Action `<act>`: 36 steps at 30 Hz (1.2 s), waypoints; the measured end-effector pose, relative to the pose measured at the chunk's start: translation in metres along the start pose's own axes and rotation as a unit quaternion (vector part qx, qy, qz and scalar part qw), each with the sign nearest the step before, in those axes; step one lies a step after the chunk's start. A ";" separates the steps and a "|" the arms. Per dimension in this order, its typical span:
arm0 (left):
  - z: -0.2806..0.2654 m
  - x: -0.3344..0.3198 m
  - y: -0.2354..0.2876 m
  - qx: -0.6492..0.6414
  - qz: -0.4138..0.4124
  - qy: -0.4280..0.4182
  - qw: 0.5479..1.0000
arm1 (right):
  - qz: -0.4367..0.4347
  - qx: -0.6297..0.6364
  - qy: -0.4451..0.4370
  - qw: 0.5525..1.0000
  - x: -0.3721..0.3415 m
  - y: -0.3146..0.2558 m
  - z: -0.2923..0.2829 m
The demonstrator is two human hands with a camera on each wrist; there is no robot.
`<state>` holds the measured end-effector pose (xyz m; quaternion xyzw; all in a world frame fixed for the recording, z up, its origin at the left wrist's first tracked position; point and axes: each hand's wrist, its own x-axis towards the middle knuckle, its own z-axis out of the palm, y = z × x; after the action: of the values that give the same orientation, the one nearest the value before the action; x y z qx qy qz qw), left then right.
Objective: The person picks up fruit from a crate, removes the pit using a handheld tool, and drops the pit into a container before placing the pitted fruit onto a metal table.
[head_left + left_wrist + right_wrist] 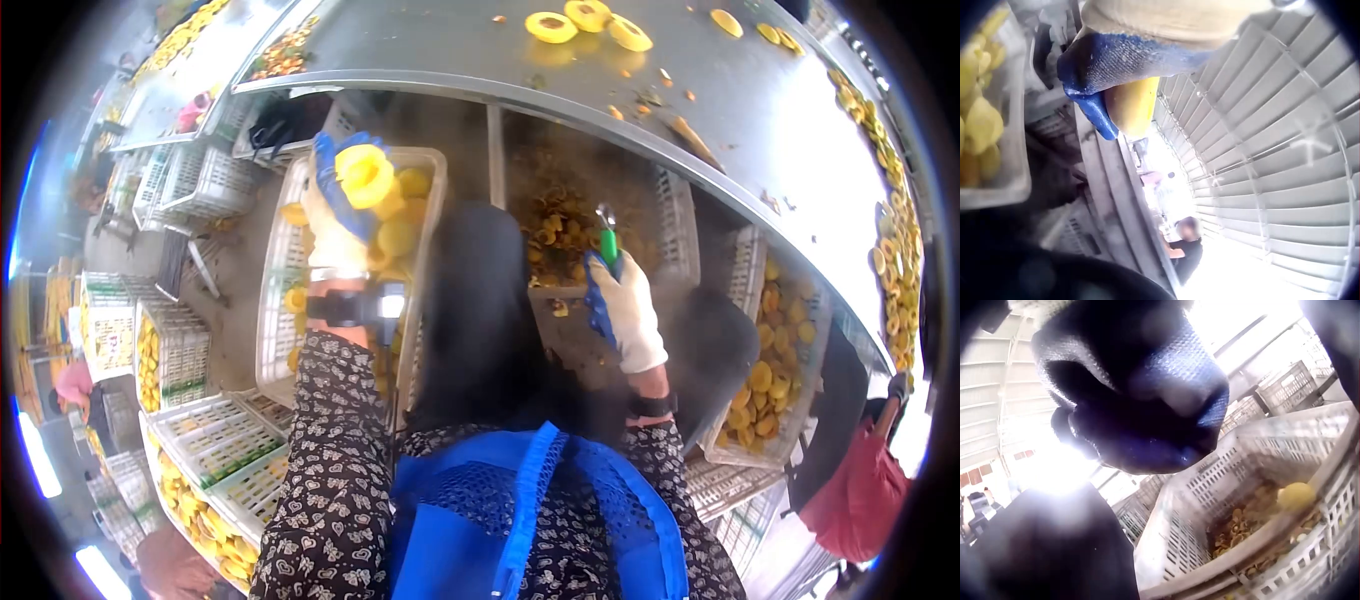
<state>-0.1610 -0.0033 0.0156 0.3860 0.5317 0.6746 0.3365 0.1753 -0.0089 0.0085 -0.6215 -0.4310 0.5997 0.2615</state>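
My left hand [335, 225], in a cream glove with blue coating, grips a yellow peach half [363, 175] over a white crate [437, 165] of peaches. Its hollowed face shows in the head view; the left wrist view shows its rounded side [1134, 106] below the blue fingers. My right hand [625, 305], gloved alike, holds a green-handled pitting spoon [608, 245] with its small metal end pointing away from me. That tool is hidden behind the curled glove [1141, 400] in the right wrist view.
A crate of brown and yellow scraps [555, 220] stands under the metal table [450, 50]. Several hollowed peach halves [588, 15] lie on the table. One yellow piece [1297, 497] shows at the scrap crate's rim. Another peach crate [770, 370] is at right; stacked crates [215, 440] are at left.
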 end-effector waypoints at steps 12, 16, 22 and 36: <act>-0.127 0.073 -0.038 0.094 -0.193 0.219 0.952 | 0.107 0.041 -0.027 0.993 0.006 0.016 -0.005; -0.118 0.079 -0.029 0.078 -0.126 0.189 0.971 | 0.004 -0.085 0.007 0.996 0.015 0.029 -0.007; 0.055 0.143 0.019 0.096 -0.015 -0.030 0.995 | -0.006 -0.155 -0.003 0.988 0.028 0.050 -0.017; 0.258 0.227 -0.024 0.544 0.024 -0.277 0.792 | 0.027 -0.104 -0.036 0.994 0.039 0.036 -0.018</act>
<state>-0.0415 0.3158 0.0645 0.6879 0.6856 0.1462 0.1878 0.1976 0.0095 -0.0396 -0.6345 -0.4832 0.5806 0.1638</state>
